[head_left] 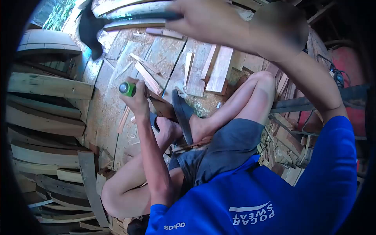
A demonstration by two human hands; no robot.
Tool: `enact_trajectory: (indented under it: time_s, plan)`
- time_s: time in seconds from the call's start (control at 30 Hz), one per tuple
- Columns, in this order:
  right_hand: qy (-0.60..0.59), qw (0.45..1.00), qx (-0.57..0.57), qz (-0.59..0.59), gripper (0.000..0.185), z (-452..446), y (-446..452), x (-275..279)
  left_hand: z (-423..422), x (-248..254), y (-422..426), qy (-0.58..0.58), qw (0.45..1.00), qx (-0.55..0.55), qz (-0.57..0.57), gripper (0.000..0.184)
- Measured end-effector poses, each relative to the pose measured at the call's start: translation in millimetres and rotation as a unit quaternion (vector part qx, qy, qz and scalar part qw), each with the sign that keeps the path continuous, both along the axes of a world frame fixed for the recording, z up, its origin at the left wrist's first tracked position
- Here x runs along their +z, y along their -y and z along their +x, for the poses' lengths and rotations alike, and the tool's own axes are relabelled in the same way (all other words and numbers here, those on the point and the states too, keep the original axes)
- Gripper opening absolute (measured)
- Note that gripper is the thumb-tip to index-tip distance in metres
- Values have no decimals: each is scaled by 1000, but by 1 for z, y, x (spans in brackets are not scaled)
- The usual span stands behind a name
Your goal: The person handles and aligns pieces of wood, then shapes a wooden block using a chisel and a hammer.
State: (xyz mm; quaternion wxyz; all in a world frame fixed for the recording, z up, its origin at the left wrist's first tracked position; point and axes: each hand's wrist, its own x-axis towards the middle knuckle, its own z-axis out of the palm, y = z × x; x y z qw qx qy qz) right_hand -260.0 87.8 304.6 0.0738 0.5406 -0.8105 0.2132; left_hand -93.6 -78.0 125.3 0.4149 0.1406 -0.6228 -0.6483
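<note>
My left hand is wrapped round the green handle of a chisel, its capped butt end facing up toward me. The chisel's blade is hidden below the fist. Just beside that hand, a piece of wood stands between my sandalled feet. Raised at the top of the view, my right hand grips a hammer by its dark handle. The hammer's dark head hangs up and to the left of the chisel, well apart from it.
Curved timber pieces are stacked along the left side. Offcuts and sawdust lie over the plank floor. A thicker wooden block lies beyond my feet. More scraps and a dark beam are on the right.
</note>
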Motion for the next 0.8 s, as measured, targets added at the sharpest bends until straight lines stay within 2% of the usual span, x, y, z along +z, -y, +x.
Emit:
enact_trajectory:
  time_s: [0.03, 0.07, 0.17, 0.2, 0.3, 0.33, 0.43, 0.5, 0.57, 0.63, 0.67, 0.77, 0.8]
  plan:
    - [48, 999, -6, -24, 25, 3, 3, 2, 2, -4, 1, 7, 1000, 2, -4, 17]
    - [69, 989, 6, -130, 25, 10, 7, 0, 1, -7, 4, 18, 999, 15, -25, 18]
    - [-20, 998, 49, -28, 26, 7, 3, -29, 1, 4, -5, 16, 999, -2, 33, 19]
    - [-104, 989, 52, 89, 26, 8, -3, -27, -3, 3, -8, 23, 1000, 12, 18, 18]
    - [-117, 988, 65, -83, 25, -1, 4, -9, -6, -3, -5, 22, 999, 8, -22, 21]
    - [36, 996, 55, -67, 26, 8, 5, 11, -7, -2, -7, 27, 999, 13, -14, 21]
    - [51, 987, 72, -132, 25, 6, 17, -12, -5, -3, -6, 42, 999, 5, 9, 20]
    - [-153, 986, 71, 16, 23, 0, -1, -36, -5, 8, -13, 40, 999, 23, -6, 20]
    - [-86, 996, 32, 21, 23, -3, 1, -20, -5, -12, -4, 22, 998, 18, -53, 21]
    - [1, 1000, 1, -2, 22, 5, 5, 6, -6, -8, -7, 30, 999, 11, -23, 21]
    - [40, 998, 5, -51, 23, 13, 1, 14, -4, -9, -6, 42, 999, 11, -14, 21]
    - [-41, 997, 39, -51, 24, 6, 0, -35, -2, -7, -2, 45, 999, 12, 4, 22]
    - [-106, 991, 51, 68, 26, 6, -7, -31, -3, -8, -5, 28, 999, 13, 9, 22]
